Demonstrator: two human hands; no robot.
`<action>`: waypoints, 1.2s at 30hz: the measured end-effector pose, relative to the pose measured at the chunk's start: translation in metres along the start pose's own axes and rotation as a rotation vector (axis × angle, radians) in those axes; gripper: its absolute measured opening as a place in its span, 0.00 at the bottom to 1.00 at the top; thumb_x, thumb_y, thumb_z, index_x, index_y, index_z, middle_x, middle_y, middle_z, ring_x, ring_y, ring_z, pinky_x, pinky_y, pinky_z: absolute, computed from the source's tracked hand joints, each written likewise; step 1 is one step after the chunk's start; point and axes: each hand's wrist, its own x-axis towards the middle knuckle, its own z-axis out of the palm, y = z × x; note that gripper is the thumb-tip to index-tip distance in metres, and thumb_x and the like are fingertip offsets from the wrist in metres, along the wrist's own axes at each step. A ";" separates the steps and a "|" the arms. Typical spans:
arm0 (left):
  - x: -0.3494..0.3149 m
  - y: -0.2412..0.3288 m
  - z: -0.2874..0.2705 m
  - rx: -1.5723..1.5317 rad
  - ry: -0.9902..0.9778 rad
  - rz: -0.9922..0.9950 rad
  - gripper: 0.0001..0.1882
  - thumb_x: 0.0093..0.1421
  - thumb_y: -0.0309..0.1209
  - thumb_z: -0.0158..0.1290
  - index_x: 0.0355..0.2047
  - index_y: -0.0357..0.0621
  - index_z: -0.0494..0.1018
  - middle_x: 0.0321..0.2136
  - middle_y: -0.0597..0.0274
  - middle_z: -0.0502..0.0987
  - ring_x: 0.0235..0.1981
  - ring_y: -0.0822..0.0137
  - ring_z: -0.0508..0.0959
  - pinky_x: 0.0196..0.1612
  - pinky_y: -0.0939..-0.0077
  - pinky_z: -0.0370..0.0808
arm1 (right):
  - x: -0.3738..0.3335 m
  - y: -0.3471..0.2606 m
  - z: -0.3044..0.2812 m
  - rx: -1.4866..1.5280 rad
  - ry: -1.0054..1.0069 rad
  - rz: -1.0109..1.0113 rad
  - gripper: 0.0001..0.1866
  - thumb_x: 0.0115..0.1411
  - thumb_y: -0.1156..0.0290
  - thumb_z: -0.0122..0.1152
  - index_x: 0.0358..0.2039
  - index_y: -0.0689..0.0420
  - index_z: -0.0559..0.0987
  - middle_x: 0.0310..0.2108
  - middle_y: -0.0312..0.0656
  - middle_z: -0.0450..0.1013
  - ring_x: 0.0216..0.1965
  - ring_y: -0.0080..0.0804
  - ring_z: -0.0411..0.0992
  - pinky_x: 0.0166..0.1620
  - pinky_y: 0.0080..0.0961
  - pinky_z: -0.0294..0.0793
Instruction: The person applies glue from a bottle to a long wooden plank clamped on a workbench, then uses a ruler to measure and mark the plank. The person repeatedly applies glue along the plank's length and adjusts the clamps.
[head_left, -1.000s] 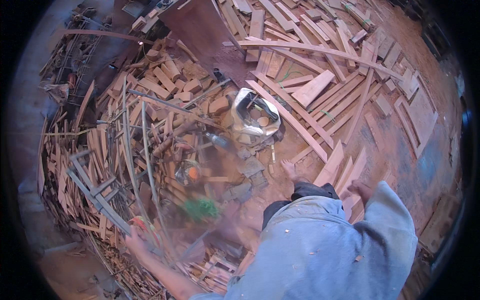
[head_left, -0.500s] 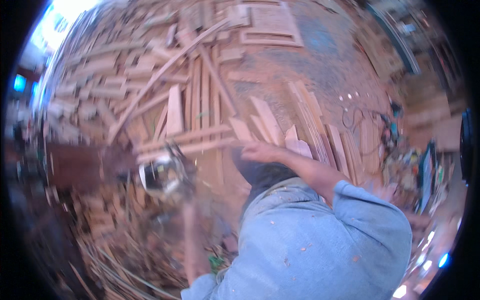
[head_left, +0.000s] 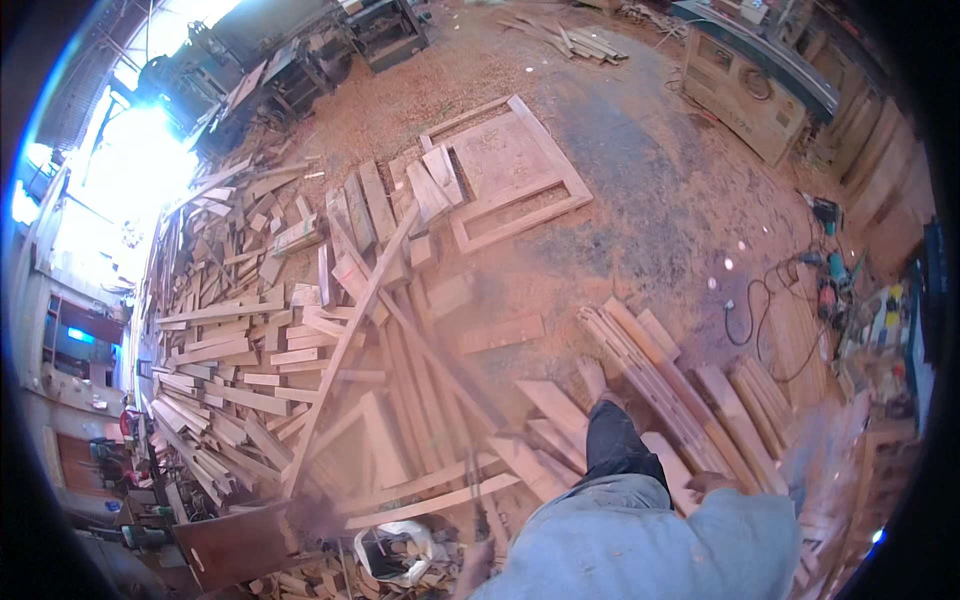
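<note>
Here, the right hand (head_left: 708, 486) hangs just above loose planks (head_left: 690, 400).

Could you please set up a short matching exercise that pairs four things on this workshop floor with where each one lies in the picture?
Things:
1. large wooden frame
2. black cable
3. white sack
4. dark brown panel

Places:
A. lower left, at the edge of the scrap pile
B. upper middle, flat on the sawdust floor
C. bottom middle, beside the person's blue sleeve
D. right, looping over bare floor toward the tools

Pairs: 1-B, 2-D, 3-C, 4-A
</note>
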 end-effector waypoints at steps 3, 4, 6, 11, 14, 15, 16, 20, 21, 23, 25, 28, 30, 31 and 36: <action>0.026 0.088 -0.018 -0.095 0.064 0.116 0.07 0.59 0.34 0.62 0.29 0.46 0.77 0.18 0.65 0.74 0.19 0.69 0.75 0.22 0.73 0.70 | 0.044 -0.162 -0.019 -0.091 -0.056 -0.627 0.35 0.64 0.57 0.60 0.68 0.58 0.65 0.74 0.47 0.50 0.75 0.44 0.43 0.73 0.34 0.47; -0.001 0.128 -0.005 -0.185 -0.128 0.092 0.10 0.60 0.36 0.60 0.24 0.48 0.74 0.13 0.68 0.69 0.12 0.69 0.67 0.17 0.70 0.62 | 0.054 -0.233 -0.054 0.047 -0.028 -0.463 0.36 0.63 0.59 0.60 0.70 0.55 0.63 0.71 0.52 0.55 0.74 0.48 0.48 0.73 0.34 0.48; -0.003 0.184 -0.015 -0.082 -0.198 0.122 0.10 0.61 0.35 0.57 0.24 0.47 0.74 0.13 0.68 0.69 0.12 0.69 0.67 0.17 0.70 0.62 | 0.090 -0.351 -0.122 -0.037 0.051 -0.351 0.37 0.62 0.54 0.59 0.65 0.64 0.66 0.61 0.59 0.69 0.64 0.48 0.66 0.64 0.39 0.64; -0.021 0.314 0.008 0.080 -0.202 0.214 0.10 0.61 0.34 0.57 0.24 0.47 0.74 0.13 0.68 0.69 0.12 0.69 0.68 0.17 0.69 0.61 | 0.131 -0.610 -0.254 0.161 0.169 -0.494 0.29 0.62 0.51 0.60 0.51 0.65 0.75 0.39 0.49 0.77 0.42 0.40 0.75 0.45 0.38 0.72; 0.002 0.452 0.009 0.227 -0.223 0.291 0.10 0.61 0.34 0.57 0.24 0.47 0.74 0.13 0.68 0.69 0.12 0.68 0.68 0.17 0.69 0.61 | 0.219 -0.684 -0.304 0.275 0.443 -0.454 0.26 0.61 0.54 0.61 0.48 0.64 0.76 0.31 0.42 0.77 0.33 0.33 0.75 0.39 0.34 0.73; 0.005 0.483 0.013 0.234 -0.221 0.300 0.10 0.61 0.34 0.57 0.24 0.47 0.74 0.13 0.68 0.69 0.12 0.68 0.68 0.17 0.69 0.61 | 0.233 -0.707 -0.311 0.252 0.381 -0.466 0.28 0.61 0.53 0.61 0.50 0.65 0.75 0.30 0.42 0.77 0.32 0.33 0.75 0.38 0.34 0.74; 0.009 0.515 0.017 0.238 -0.215 0.307 0.10 0.61 0.34 0.57 0.24 0.47 0.74 0.13 0.68 0.69 0.12 0.68 0.68 0.17 0.69 0.61 | 0.245 -0.722 -0.313 0.228 0.320 -0.468 0.30 0.61 0.52 0.61 0.52 0.65 0.74 0.29 0.42 0.77 0.31 0.33 0.75 0.37 0.35 0.74; 0.027 0.655 0.021 0.173 -0.224 0.341 0.10 0.61 0.34 0.57 0.24 0.47 0.74 0.13 0.68 0.69 0.12 0.68 0.68 0.17 0.69 0.61 | 0.363 -0.713 -0.283 -0.007 0.198 -0.341 0.36 0.62 0.49 0.60 0.61 0.64 0.69 0.37 0.49 0.78 0.36 0.37 0.77 0.37 0.40 0.77; 0.032 0.715 0.009 0.201 -0.212 0.365 0.10 0.61 0.34 0.57 0.24 0.47 0.74 0.13 0.68 0.68 0.12 0.68 0.68 0.17 0.69 0.61 | 0.351 -0.713 -0.268 0.024 0.089 -0.248 0.35 0.62 0.50 0.60 0.60 0.64 0.70 0.37 0.49 0.78 0.36 0.37 0.77 0.37 0.39 0.77; 0.041 0.804 0.000 0.193 -0.222 0.372 0.10 0.61 0.34 0.57 0.24 0.47 0.74 0.13 0.68 0.68 0.12 0.68 0.68 0.17 0.69 0.61 | 0.324 -0.767 -0.264 0.147 -0.068 -0.095 0.32 0.62 0.53 0.61 0.58 0.64 0.71 0.36 0.49 0.78 0.36 0.37 0.77 0.36 0.39 0.77; 0.046 0.878 -0.014 0.201 -0.225 0.367 0.10 0.61 0.33 0.57 0.24 0.47 0.74 0.13 0.68 0.68 0.12 0.68 0.68 0.17 0.69 0.61 | 0.321 -0.818 -0.258 0.236 -0.154 -0.025 0.29 0.62 0.55 0.61 0.57 0.63 0.73 0.36 0.48 0.78 0.35 0.37 0.77 0.36 0.39 0.76; 0.062 0.967 -0.027 0.202 -0.233 0.345 0.10 0.61 0.33 0.57 0.24 0.46 0.74 0.13 0.68 0.68 0.12 0.68 0.68 0.17 0.69 0.61 | 0.346 -0.903 -0.253 0.287 -0.221 0.012 0.25 0.62 0.58 0.62 0.54 0.63 0.75 0.35 0.48 0.78 0.34 0.38 0.77 0.35 0.38 0.76; 0.075 1.020 -0.033 0.200 -0.236 0.328 0.10 0.61 0.33 0.57 0.24 0.46 0.74 0.13 0.68 0.68 0.13 0.68 0.68 0.17 0.69 0.61 | 0.373 -0.963 -0.254 0.273 -0.268 0.033 0.23 0.62 0.61 0.62 0.52 0.62 0.76 0.34 0.47 0.78 0.34 0.38 0.77 0.35 0.38 0.76; 0.079 1.043 -0.034 0.198 -0.236 0.315 0.10 0.61 0.33 0.57 0.24 0.46 0.74 0.13 0.68 0.68 0.13 0.68 0.68 0.17 0.69 0.61 | 0.388 -0.994 -0.257 0.253 -0.294 0.040 0.21 0.62 0.62 0.62 0.51 0.62 0.77 0.34 0.47 0.78 0.34 0.38 0.77 0.35 0.38 0.76; 0.097 1.207 -0.051 0.144 -0.178 0.318 0.09 0.61 0.33 0.57 0.24 0.46 0.74 0.13 0.68 0.68 0.13 0.67 0.68 0.16 0.68 0.61 | 0.506 -1.210 -0.276 0.216 -0.265 0.003 0.16 0.62 0.66 0.63 0.47 0.61 0.80 0.33 0.47 0.77 0.32 0.39 0.76 0.33 0.37 0.75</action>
